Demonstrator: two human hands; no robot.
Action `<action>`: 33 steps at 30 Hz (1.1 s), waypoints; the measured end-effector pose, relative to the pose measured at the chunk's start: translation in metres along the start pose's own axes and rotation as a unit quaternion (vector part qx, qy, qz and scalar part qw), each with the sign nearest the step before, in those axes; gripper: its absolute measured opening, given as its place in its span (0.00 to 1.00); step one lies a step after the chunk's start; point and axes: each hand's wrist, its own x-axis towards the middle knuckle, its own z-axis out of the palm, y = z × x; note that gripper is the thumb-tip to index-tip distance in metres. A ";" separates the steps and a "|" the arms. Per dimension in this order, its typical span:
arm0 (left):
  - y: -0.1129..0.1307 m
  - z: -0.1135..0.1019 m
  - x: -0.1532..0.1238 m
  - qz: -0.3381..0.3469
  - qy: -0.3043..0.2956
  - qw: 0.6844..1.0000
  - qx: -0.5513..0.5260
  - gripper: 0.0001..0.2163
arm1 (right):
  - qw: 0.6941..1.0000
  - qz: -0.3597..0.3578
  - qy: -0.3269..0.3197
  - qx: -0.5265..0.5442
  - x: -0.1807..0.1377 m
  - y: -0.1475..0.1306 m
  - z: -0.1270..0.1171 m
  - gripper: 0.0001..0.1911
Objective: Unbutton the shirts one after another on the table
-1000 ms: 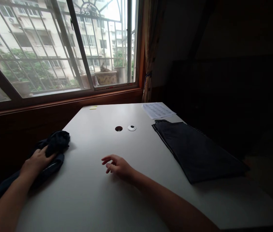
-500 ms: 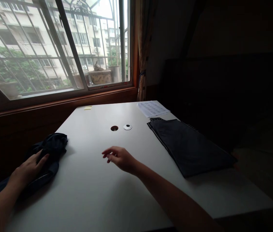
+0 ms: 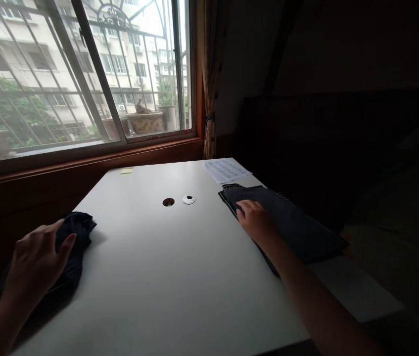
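My left hand is over a crumpled dark blue cloth at the table's left edge. Its fingers and thumb are apart, and whether it touches the cloth is hard to tell. On the right side of the table lies a flat, folded dark garment with white-edged dark fabric showing along its left side. Over the near-left part of this garment is my right hand, palm down, fingers loosely bent and the thumb apart. I see nothing held in it, and contact with the fabric is unclear.
The white table has a round cable hole with its white cap beside it. Printed sheets lie at the far right corner, a yellow sticky note at the far left. Beyond is a barred window with a tied curtain.
My right hand has moved right, from above the middle of the table to over the folded dark garment. My left hand has lifted a little from the crumpled cloth. The view has turned slightly right.
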 end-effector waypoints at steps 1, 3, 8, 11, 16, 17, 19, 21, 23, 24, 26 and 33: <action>0.013 0.006 0.002 0.029 -0.002 1.000 0.003 0.30 | 0.999 0.016 -0.014 -0.029 -0.008 0.010 0.002 0.18; 0.047 0.019 0.004 0.072 -0.037 0.996 -0.027 0.29 | 0.995 0.045 -0.052 -0.072 -0.023 0.023 0.009 0.23; 0.141 0.048 0.000 0.148 -0.121 0.975 -0.115 0.25 | 0.991 0.062 -0.072 -0.092 -0.040 0.036 0.021 0.24; 0.178 0.069 -0.008 0.162 -0.155 0.964 -0.145 0.23 | 0.993 0.075 -0.058 -0.065 -0.038 0.040 0.020 0.20; 0.191 0.101 -0.027 0.149 -0.174 0.951 -0.209 0.17 | 0.996 0.088 -0.017 -0.013 -0.036 0.051 0.014 0.18; 0.189 0.103 -0.030 0.142 -0.181 0.946 -0.228 0.16 | 0.995 0.095 -0.011 -0.004 -0.036 0.053 0.012 0.18; 0.185 0.105 -0.033 0.124 -0.193 0.937 -0.262 0.14 | 0.992 0.128 0.001 0.010 -0.036 0.058 0.009 0.19; 0.183 0.103 -0.032 0.100 -0.196 0.933 -0.284 0.12 | 0.985 0.169 0.018 0.029 -0.035 0.062 0.005 0.20; 0.183 0.100 -0.028 0.083 -0.193 0.933 -0.292 0.11 | 0.978 0.193 0.046 0.069 -0.035 0.064 0.000 0.22; 0.184 0.099 -0.027 0.079 -0.191 0.933 -0.294 0.11 | 0.974 0.196 0.062 0.095 -0.034 0.063 -0.003 0.22; 0.186 0.097 -0.024 0.080 -0.192 0.931 -0.299 0.10 | 0.966 0.191 0.091 0.150 -0.034 0.056 -0.008 0.23; 0.187 0.096 -0.025 0.110 -0.223 0.907 -0.340 0.09 | 0.938 0.074 0.017 0.338 -0.031 -0.031 -0.013 0.20</action>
